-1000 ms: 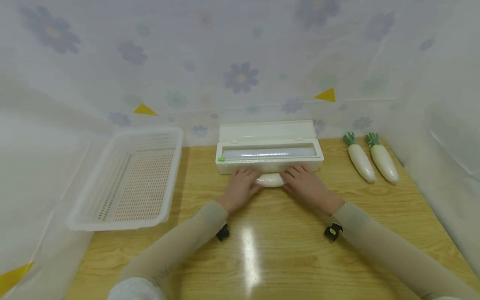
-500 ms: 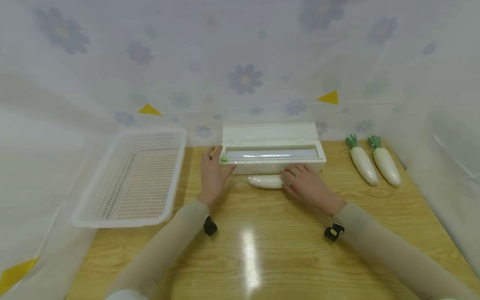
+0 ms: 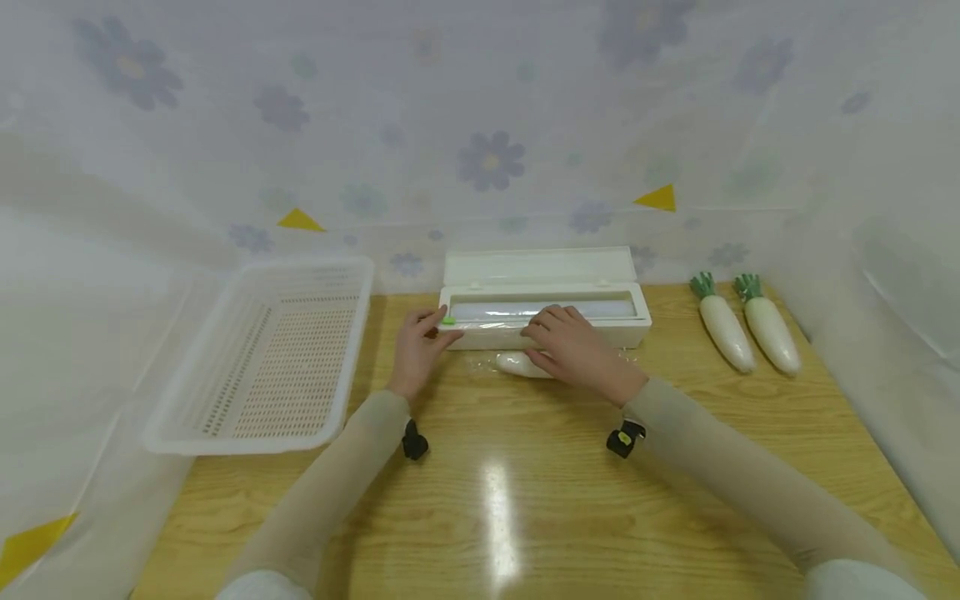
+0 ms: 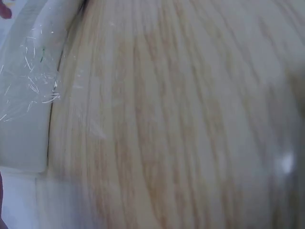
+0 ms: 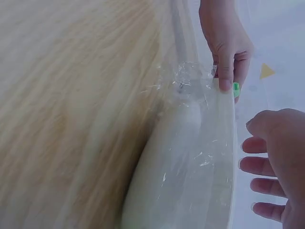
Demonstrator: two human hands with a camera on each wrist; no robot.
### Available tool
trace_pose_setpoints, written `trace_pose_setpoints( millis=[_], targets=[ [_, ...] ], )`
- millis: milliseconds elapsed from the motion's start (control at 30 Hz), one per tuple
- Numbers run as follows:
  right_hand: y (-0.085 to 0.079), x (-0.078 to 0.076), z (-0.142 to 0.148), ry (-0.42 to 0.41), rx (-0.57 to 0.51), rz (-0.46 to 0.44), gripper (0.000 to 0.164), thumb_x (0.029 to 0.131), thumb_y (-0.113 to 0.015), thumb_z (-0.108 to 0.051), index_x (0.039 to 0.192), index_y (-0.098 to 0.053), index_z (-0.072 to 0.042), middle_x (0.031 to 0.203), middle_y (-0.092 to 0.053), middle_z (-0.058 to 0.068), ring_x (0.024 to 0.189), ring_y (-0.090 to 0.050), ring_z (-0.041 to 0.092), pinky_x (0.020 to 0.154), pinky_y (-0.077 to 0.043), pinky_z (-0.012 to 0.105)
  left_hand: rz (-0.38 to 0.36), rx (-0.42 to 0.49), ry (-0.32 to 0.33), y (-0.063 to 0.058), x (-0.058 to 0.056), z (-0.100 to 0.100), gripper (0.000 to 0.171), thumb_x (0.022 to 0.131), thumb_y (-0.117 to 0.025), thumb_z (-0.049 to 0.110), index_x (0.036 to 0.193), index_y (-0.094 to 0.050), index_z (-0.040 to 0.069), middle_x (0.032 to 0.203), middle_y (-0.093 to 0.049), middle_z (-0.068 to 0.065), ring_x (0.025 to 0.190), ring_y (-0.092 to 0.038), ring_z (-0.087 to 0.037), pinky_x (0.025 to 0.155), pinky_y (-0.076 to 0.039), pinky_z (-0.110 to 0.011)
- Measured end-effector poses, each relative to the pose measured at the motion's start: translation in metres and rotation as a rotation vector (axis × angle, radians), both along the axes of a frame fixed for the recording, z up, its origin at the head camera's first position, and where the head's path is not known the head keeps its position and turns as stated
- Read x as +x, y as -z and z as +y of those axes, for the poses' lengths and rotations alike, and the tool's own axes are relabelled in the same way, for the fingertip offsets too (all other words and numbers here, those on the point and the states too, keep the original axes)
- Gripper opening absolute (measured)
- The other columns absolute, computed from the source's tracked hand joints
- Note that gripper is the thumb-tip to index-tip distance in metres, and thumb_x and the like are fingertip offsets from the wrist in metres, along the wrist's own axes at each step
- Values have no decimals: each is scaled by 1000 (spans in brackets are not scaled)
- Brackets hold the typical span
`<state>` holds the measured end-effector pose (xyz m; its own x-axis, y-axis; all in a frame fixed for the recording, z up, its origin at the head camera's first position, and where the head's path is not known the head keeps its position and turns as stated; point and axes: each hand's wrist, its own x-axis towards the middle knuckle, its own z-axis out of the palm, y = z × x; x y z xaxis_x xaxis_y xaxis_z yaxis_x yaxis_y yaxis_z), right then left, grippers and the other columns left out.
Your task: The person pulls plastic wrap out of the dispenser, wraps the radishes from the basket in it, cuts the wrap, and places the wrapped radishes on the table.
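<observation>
A white cling film dispenser (image 3: 487, 338) stands at the back of the table with its lid up and a film roll (image 3: 510, 309) inside. My left hand (image 3: 415, 354) grips its left end, thumb on the front face beside the green slide cutter (image 3: 447, 320). In front of the box lies a white radish (image 5: 157, 191) under clear cling film (image 5: 193, 76) that runs up to the box's front edge. My right hand (image 3: 581, 350) hovers over that edge with fingers apart and nothing held, as the right wrist view shows. It hides the radish's right part in the head view.
A white plastic basket (image 3: 341, 375) stands at the left of the wooden table (image 3: 480, 500). Two white radishes with green tops (image 3: 726, 333) lie at the back right. A flowered curtain (image 3: 555, 108) hangs right behind the box.
My left hand has left the radish and moved left onto the dispenser's end. My right hand has let go of the radish and shifted left and up to the box's front edge.
</observation>
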<state>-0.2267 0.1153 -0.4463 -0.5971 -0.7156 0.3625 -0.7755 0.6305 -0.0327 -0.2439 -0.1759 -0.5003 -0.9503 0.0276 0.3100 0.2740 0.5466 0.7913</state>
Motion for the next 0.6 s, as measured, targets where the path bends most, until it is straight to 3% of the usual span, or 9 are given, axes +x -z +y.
trace_pose_setpoints(
  millis=[100,300,400,600],
  targets=[
    [-4,-9,-17,-1,-4,-25,23,104,-67,-24,119,-72,-8,113,-69,7,115,-60,30,101,-48,49,28,-3,-4,0,0,0,55,88,-84,18,137,-65,2,125,-59,-19,99,-60,-29,90,-56,-41],
    [-11,-33,-62,27,-59,-89,25,103,-68,-27,116,-74,-7,110,-73,9,102,-64,28,91,-53,46,103,-15,4,1,0,1,53,86,-86,16,133,-68,0,112,-60,-19,90,-61,-28,83,-58,-39],
    [-12,-44,-84,47,-36,-129,27,104,-66,-30,118,-75,-8,110,-73,8,100,-63,27,89,-54,44,124,-12,5,2,-2,0,52,86,-85,15,132,-68,0,110,-60,-20,89,-62,-30,83,-59,-41],
    [-3,-52,-111,73,-6,-171,24,104,-66,-31,117,-74,-12,111,-70,8,101,-58,27,88,-52,41,123,-9,4,4,0,0,49,88,-84,12,132,-68,0,110,-60,-21,87,-64,-32,83,-60,-42]
  ],
)
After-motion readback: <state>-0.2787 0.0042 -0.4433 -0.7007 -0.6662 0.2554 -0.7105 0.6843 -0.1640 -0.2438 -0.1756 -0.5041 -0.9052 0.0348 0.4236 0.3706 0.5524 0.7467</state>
